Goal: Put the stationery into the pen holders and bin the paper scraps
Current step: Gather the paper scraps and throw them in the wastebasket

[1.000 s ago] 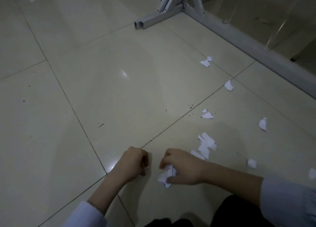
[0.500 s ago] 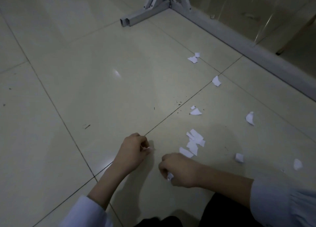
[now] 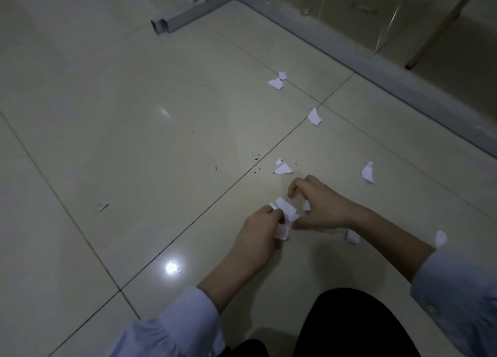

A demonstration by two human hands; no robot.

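Torn white paper scraps (image 3: 314, 116) lay scattered on the tiled floor (image 3: 134, 141); the left hand (image 3: 258, 230) pinched a crumpled bunch, the right hand (image 3: 322, 208) curled round a small one.

My left hand (image 3: 258, 230) is covering the lower part of the paper scraps (image 3: 286, 211) that it is pinching. My right hand (image 3: 320, 206) is hiding most of a small scrap (image 3: 306, 205) under its curled fingers. My right forearm (image 3: 382, 233) is covering the top of another scrap (image 3: 352, 237). The bottom edge is cutting off my left sleeve (image 3: 174, 327) and my knee (image 3: 349, 324). The top edge is cutting off the metal frame (image 3: 188, 12). The dark specks (image 3: 255, 156) are staying too small for me to tell.
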